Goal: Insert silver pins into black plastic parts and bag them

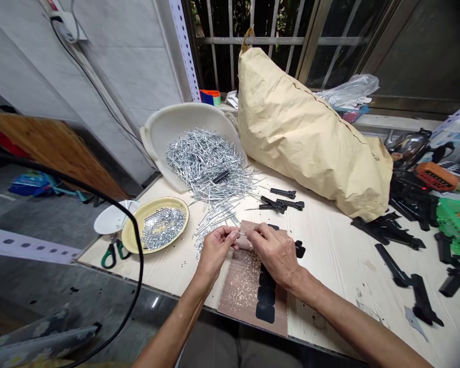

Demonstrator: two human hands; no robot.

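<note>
Over the upper part of a brown board [233, 299], laid on the pale surface [325, 245], I have my two hands close together with a thin metal pin [242, 234] between the fingertips. My left hand [215, 250] pinches it, thumb against forefinger. My right hand [274, 250] curls in from the other side, fingers bent toward the pin's far end (its own knuckles hide the grip, so I cannot tell whether it pinches or merely steadies).

By my reading, the step in hand is fine fingertip work on this one pin. The next move seems to call for a firm left pinch and a small, careful adjustment from the right, since so slim a piece could easily roll or slip.

As for direction, its long axis runs roughly crosswise before me, left to right, spanning the short gap between my hands. Which end is which I cannot tell; too little of it shows.

Pale crumbs [239, 286] litter the board, and flat black pieces [266, 295] line its right side, partly under my right hand. Beyond my left hand a heap of pins [203, 158] spills from a white basin [157, 135], just behind a yellow bowl [157, 201] of small metal bits [163, 228].
</note>
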